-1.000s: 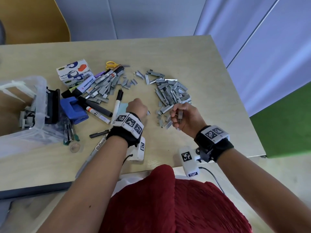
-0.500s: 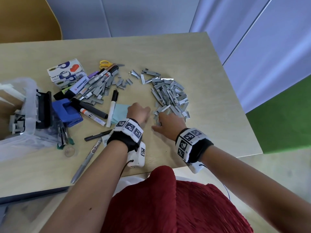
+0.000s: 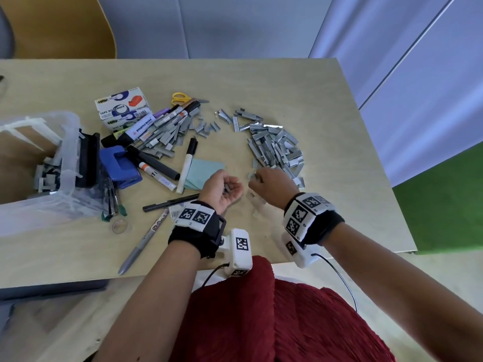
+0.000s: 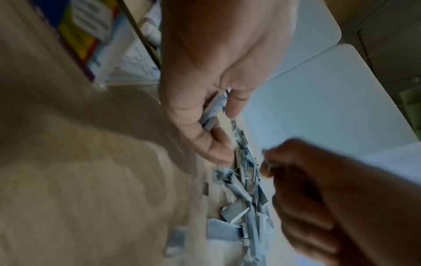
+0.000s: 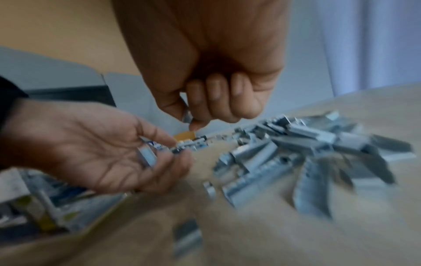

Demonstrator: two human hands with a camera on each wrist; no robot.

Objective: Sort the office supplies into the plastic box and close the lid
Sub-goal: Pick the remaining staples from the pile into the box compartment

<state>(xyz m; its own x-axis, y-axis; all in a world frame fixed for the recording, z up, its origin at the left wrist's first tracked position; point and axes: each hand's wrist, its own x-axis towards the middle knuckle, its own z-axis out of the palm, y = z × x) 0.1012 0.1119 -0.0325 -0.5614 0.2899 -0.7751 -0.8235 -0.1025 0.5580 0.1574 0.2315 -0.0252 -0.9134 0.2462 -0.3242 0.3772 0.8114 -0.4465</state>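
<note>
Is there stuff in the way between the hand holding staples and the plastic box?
Yes. Between the left hand, cupping staples, and the box lie markers, blue paper, a blue hole punch and a black thing against the box wall. Lifting over them looks easy.

Black wristbands (image 3: 194, 232) with checkered markers, white wrist cameras (image 3: 239, 253), red garment (image 3: 274, 322)

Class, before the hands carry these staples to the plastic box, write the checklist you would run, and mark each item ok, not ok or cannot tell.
1. Left hand cupped palm up with staple strips in it: ok.
2. Right hand pinches a staple strip: ok.
3. Plastic box open: ok.
4. Staple pile cleared: not ok, many remain.
5. Room left in the box: cannot tell.
6. Markers boxed: not ok, on the table.
</note>
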